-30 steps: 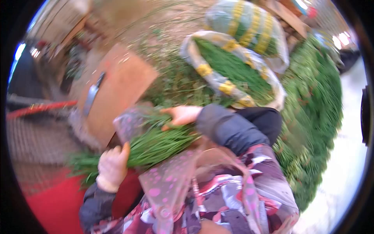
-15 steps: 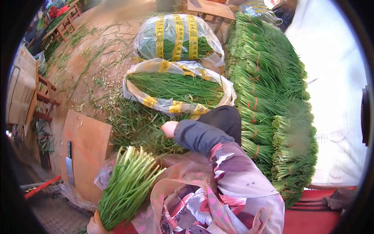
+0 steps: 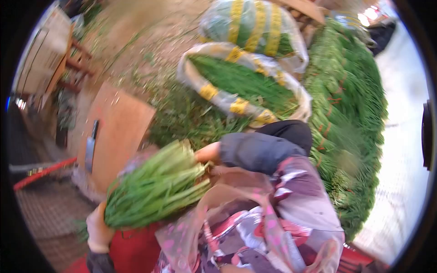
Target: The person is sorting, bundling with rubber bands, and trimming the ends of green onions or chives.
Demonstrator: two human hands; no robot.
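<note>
A loose bunch of garlic chives [image 3: 152, 191] lies slanted across my lap, its pale stem ends up and to the right. My left hand [image 3: 99, 227] is closed around its leafy lower left end. At the stem ends is my right hand [image 3: 207, 154]; its fingers are hidden behind the stalks and blurred. Left of the bunch, a cleaver [image 3: 91, 145] rests on a tilted wooden board [image 3: 120, 123]. Beyond my right hand, loose green trimmings [image 3: 186, 111] cover the ground.
An open plastic bag of chives [image 3: 241, 79] lies ahead, with a taped, wrapped bale [image 3: 250, 27] behind it. Tied chive bundles [image 3: 346, 109] are stacked along my right. Cartons [image 3: 43, 50] stand on a wooden stool at far left, and a red bar [image 3: 45, 174] lies below them.
My right hand has come from over the trimmings to the bunch's stem ends. The bunch has tipped toward the right, with my left hand still on it. The view has turned.
</note>
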